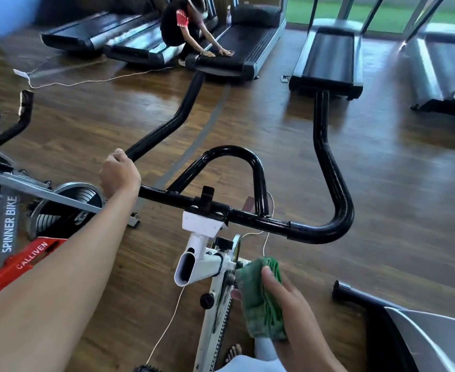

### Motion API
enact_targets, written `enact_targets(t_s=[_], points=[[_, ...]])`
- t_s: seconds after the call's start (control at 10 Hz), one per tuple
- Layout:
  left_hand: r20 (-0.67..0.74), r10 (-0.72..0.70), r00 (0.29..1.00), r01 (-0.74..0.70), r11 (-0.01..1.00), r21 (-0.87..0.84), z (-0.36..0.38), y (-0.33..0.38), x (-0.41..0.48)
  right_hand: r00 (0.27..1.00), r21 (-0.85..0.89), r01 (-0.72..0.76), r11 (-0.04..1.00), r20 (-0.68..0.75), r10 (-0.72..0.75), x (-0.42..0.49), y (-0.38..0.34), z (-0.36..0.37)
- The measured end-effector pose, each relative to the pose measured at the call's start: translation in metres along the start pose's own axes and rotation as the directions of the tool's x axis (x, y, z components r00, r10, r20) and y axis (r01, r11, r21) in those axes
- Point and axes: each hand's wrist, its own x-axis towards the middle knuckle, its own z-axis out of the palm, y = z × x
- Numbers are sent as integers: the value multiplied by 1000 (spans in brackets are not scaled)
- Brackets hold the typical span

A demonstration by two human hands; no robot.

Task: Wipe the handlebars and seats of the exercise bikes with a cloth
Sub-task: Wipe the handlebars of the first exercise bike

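A white exercise bike stands right in front of me, its black handlebars spreading left and right from a white stem. My left hand grips the left bend of the bar, fingers curled round it. Low on the right, my right hand holds a folded green cloth beside the bike's frame, well below the right handlebar. The seat of this bike is out of view.
A red and grey spinner bike with its own black handlebar stands at the left. Several treadmills line the far side; a person crouches wiping one. A white cable lies on the wooden floor. Another machine's base is at the lower right.
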Motion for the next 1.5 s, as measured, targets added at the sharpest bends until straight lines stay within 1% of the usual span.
enact_targets(t_s=[0.1, 0.2, 0.3, 0.4, 0.5, 0.6, 0.7, 0.8, 0.9, 1.0, 1.1, 1.2, 1.4, 1.5], points=[[9, 7, 1000, -8, 1000, 15, 1, -1, 1, 978, 469, -196, 861, 31, 206, 15, -12, -2], [15, 12, 1000, -12, 1000, 18, 1, -1, 0, 979, 738, -158, 656, 31, 201, 33, -37, 5], [17, 14, 1000, -15, 1000, 15, 1, -1, 0, 989, 806, -102, 583, 18, 149, 58, -50, 25], [14, 12, 1000, -12, 1000, 16, 1, 0, 0, 989, 829, -110, 548, 36, 145, 67, -45, 31], [12, 4, 1000, -4, 1000, 21, 1, -1, 1, 983, 820, -172, 545, 109, 146, 58, -32, 21], [14, -2, 1000, 1, 1000, 27, 3, -2, 2, 984, 846, -164, 508, 109, 138, 62, -39, 27], [26, 2, 1000, -3, 999, 42, 2, -2, 3, 986, 851, -140, 506, 72, 152, 71, -35, 39], [28, 9, 1000, -10, 999, 41, 3, -3, 4, 975, 832, -210, 513, 137, 176, 74, -24, 43], [28, 3, 1000, -4, 999, 39, 4, -3, 5, 976, 828, -204, 522, 134, 169, 75, -28, 49], [38, 10, 999, -12, 999, 39, 4, -4, 6, 971, 817, -235, 527, 174, 163, 67, -21, 40], [37, 8, 999, -9, 999, 31, 5, -5, 6, 972, 812, -230, 537, 166, 167, 62, -23, 34], [39, 18, 999, -19, 999, 34, 4, -5, 7, 976, 815, -204, 542, 127, 176, 61, -29, 39], [39, 8, 999, -10, 998, 56, 4, -7, 8, 967, 715, -253, 652, 189, 169, 27, -18, 19], [41, 18, 999, -21, 998, 62, 3, -7, 8, 954, 558, -283, 780, 243, 173, 9, -15, 11]])
